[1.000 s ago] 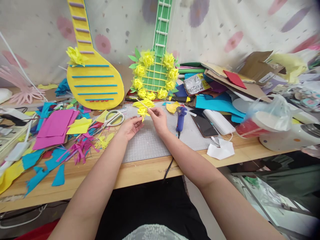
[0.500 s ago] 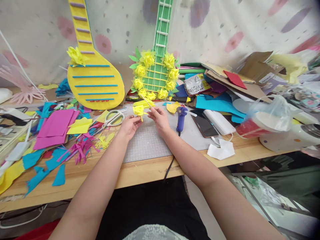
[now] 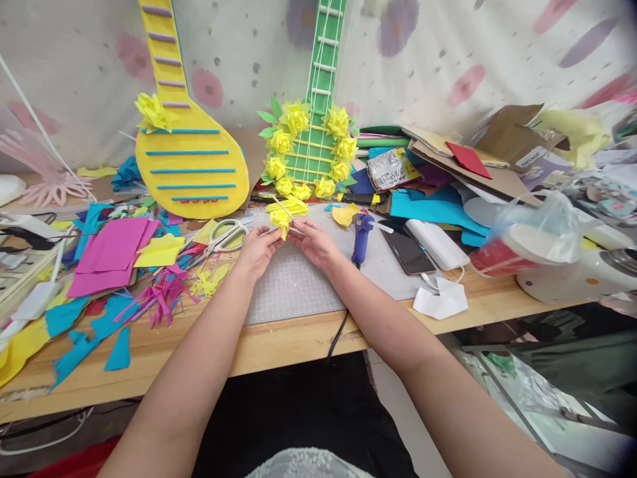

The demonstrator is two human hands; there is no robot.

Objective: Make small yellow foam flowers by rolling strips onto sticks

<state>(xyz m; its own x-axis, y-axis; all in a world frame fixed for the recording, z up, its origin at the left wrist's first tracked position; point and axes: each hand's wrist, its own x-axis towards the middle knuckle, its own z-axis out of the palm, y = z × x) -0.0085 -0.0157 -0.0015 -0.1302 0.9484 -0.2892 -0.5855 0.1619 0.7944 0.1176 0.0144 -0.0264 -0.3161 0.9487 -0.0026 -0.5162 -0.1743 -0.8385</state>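
Note:
A small yellow paper flower (image 3: 279,218) is pinched in the fingers of my left hand (image 3: 259,253) above the grey cutting mat. My right hand (image 3: 314,244) is closed around a thin pale stick (image 3: 283,207), which slants up and left across the flower. The right fingertips meet the flower's right side, and whether they grip it too is hidden. Just beyond the flower lie yellow paper pieces (image 3: 293,206). A blue glue gun (image 3: 361,239) stands to the right of my right hand. White-handled scissors (image 3: 226,236) lie left of my left hand.
A yellow paper instrument (image 3: 194,179) and a green one (image 3: 309,158) ringed with yellow flowers lean at the back. Paper scraps (image 3: 112,255) cover the left side. A phone (image 3: 409,247), white power bank (image 3: 435,242) and lidded cup (image 3: 517,249) sit to the right on the cutting mat (image 3: 293,292) and table.
My right hand has come closer to my left, and the stick has shifted left across the flower. The flower has turned and moved slightly right.

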